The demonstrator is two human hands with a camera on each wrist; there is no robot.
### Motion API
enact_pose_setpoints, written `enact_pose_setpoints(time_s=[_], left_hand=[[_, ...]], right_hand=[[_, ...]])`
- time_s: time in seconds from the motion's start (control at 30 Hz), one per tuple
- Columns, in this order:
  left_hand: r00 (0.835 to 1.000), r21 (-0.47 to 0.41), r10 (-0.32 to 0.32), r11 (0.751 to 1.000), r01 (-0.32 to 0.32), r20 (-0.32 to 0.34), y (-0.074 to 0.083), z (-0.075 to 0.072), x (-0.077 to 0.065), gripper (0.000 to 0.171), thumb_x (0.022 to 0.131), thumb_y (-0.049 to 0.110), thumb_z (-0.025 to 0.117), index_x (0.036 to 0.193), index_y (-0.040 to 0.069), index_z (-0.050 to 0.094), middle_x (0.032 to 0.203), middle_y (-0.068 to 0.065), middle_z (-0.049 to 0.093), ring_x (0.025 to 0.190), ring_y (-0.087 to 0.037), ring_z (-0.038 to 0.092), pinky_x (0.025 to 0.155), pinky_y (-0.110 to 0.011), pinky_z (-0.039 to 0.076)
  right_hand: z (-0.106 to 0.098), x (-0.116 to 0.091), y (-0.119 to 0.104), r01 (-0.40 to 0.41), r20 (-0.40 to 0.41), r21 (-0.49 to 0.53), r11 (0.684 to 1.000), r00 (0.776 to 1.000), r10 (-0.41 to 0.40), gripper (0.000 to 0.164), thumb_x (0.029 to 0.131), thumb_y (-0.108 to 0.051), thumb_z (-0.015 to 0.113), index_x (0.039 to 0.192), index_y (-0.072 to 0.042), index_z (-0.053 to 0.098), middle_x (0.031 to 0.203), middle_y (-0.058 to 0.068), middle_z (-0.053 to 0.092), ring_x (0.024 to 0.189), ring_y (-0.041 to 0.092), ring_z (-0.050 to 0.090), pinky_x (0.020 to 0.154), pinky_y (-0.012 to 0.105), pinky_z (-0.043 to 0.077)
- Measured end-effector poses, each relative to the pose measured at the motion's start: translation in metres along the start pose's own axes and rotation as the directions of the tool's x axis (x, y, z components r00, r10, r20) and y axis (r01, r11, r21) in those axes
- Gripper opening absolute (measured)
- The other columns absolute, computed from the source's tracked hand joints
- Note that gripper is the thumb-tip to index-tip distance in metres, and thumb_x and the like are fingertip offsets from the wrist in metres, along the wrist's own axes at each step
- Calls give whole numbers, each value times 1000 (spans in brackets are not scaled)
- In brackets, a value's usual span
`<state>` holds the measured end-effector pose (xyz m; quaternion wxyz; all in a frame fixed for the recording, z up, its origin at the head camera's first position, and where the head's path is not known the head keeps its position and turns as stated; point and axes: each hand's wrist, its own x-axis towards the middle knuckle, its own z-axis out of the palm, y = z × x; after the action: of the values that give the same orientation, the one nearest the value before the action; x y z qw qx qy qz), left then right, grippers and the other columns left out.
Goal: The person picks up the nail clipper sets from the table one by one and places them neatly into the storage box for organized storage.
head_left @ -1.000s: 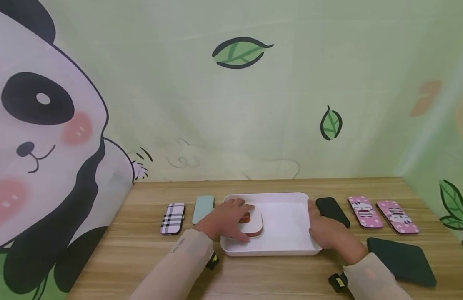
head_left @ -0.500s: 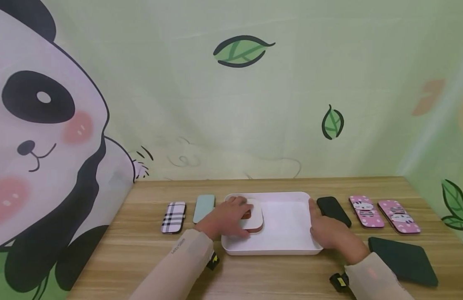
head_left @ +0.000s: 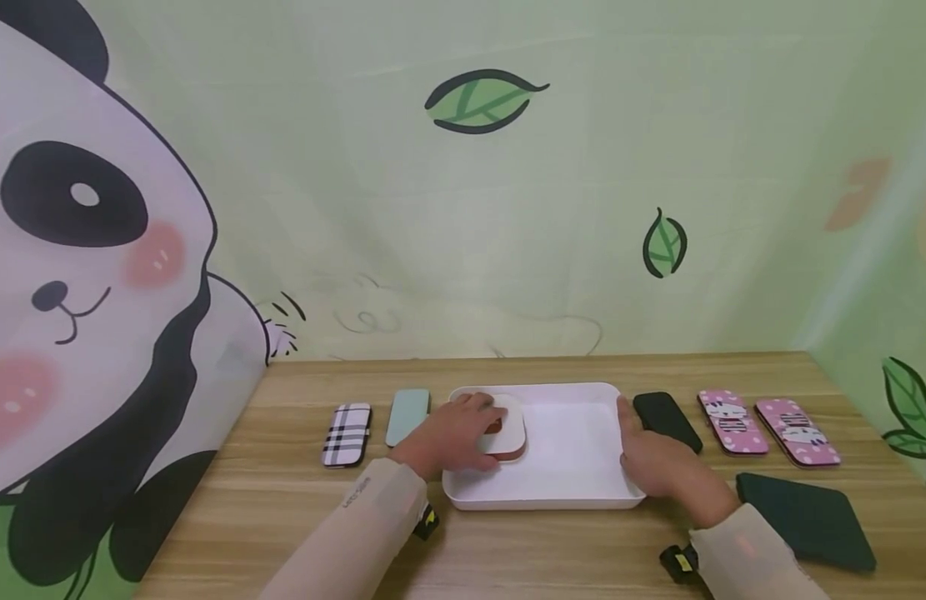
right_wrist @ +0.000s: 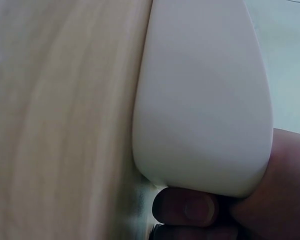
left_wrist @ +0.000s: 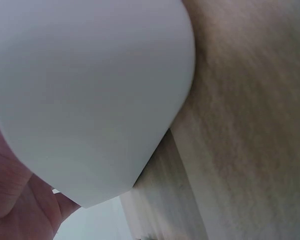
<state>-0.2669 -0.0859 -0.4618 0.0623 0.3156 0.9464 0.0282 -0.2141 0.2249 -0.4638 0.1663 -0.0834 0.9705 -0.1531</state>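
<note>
A shallow white tray point(head_left: 575, 450) lies on the wooden table, its outer walls large in both wrist views. In its left part is a white rounded-square case point(head_left: 513, 425) with a reddish-brown edge and a brown patch on top. My left hand point(head_left: 463, 429) reaches over the tray's left wall and grips this case, thumb at the near side and fingers over the far side, covering its left part. My right hand point(head_left: 653, 458) holds the tray's right wall; in the right wrist view its fingers point(right_wrist: 190, 206) curl around the wall's end.
Left of the tray lie a plaid case point(head_left: 347, 435) and a mint-green flat case point(head_left: 407, 417). To the right are a black case point(head_left: 667, 422), two pink patterned cases point(head_left: 733, 422) and a dark green flat square point(head_left: 806, 521). A printed cloth backdrop point(head_left: 553, 250) stands behind the table.
The white case has shifted slightly toward the back of the tray, with my left thumb moving along. My right hand stays on the tray's right wall.
</note>
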Motion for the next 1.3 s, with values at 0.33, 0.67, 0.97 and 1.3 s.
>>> enact_pose_setpoints(time_s=[0.33,0.67,0.97,1.3], left_hand=[[1000,-1,-4,1000,4,17,-2,2,-2,76,86,54,72,150,24,46,154,-6,42,143,-26,38,114,-42,37],[999,11,0,1000,0,33,1,-3,-8,74,88,51,70,152,23,43,156,-7,40,144,-28,37,114,-43,38],[999,20,-15,1000,14,37,-3,-1,-9,71,89,50,69,151,23,44,157,-4,40,143,-25,39,114,-41,37],[1000,2,-18,1000,18,12,-9,-3,-20,67,91,51,67,149,26,48,155,-6,43,143,-28,40,116,-45,35]], right_hand=[[1,1,1,0,3,3,1000,1000,0,79,103,-20,44,157,3,-10,63,5,52,51,19,50,53,33,40],[3,1,1,-3,8,6,1000,1000,3,79,104,-19,44,157,2,-10,62,5,52,51,20,49,53,33,40],[2,3,2,-11,12,8,1000,1000,11,80,103,-20,44,157,1,-11,64,5,53,55,19,53,55,33,41],[1,3,1,-8,15,6,1000,1000,8,80,104,-21,44,157,1,-12,67,5,54,61,19,55,59,34,43]])
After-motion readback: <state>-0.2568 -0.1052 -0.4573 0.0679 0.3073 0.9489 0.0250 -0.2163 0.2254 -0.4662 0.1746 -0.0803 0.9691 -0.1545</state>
